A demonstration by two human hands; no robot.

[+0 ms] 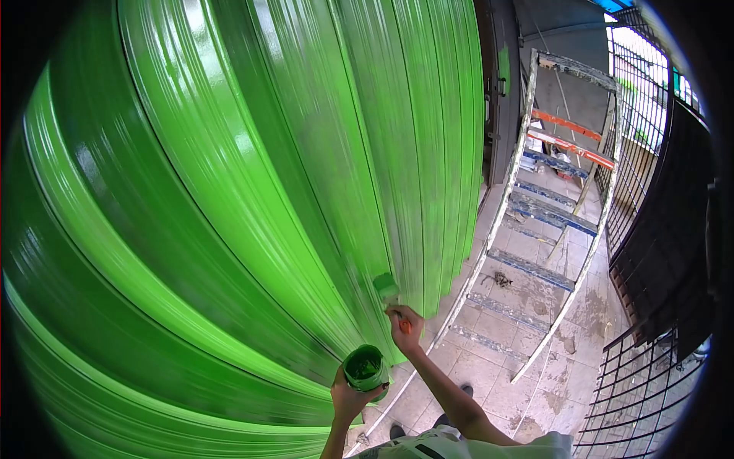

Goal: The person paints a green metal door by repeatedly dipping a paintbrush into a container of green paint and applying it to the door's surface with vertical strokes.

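Note:
My right hand (405, 327) is closed around the orange handle of a paintbrush (386, 287), whose wide bristles are coated in green paint. The bristles lie against, or very close to, the lower part of a ribbed panel wall (229, 153). Glossy green covers much of that wall, while greyish, streaky patches show toward its right side. Down and to the left of the brush, my left hand (350, 398) grips a paint can (367, 366) from the side. Green paint coats the can's inside and rim, and its open top faces up.
A paint-spattered stepladder (543, 206) stands to the right on a stained tile floor (474, 367). Behind it are a dark door (501, 84) and metal grilles (631, 99). A black mesh grille (634, 394) is at the lower right. My shoes show below.

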